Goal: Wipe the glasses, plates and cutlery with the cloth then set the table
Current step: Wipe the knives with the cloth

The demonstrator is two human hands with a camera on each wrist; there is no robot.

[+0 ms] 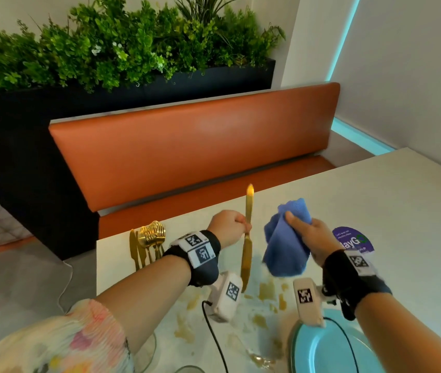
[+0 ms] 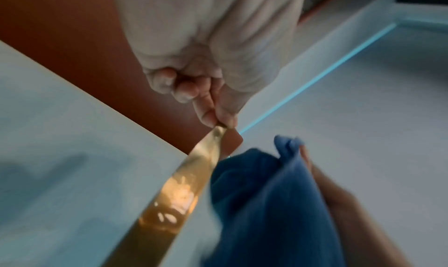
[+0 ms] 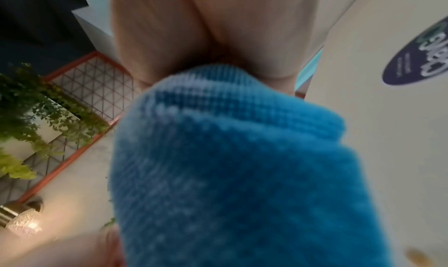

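Note:
My left hand (image 1: 234, 224) pinches a gold knife (image 1: 247, 235) near its middle and holds it upright above the white table (image 1: 388, 200). In the left wrist view the knife (image 2: 174, 190) runs from my fingertips (image 2: 206, 116) down toward the camera. My right hand (image 1: 308, 232) grips a bunched blue cloth (image 1: 285, 246) just to the right of the knife, apart from it. The cloth (image 3: 230, 175) fills the right wrist view. A pile of gold cutlery (image 1: 148, 243) lies at the table's left edge. A turquoise plate (image 1: 329, 348) sits at the near right.
An orange bench (image 1: 192, 146) runs behind the table, with a dark planter of green plants (image 1: 112, 47) beyond it. A purple round sticker (image 1: 355, 240) lies on the table by my right hand. A glass rim (image 1: 189, 368) shows at the bottom edge.

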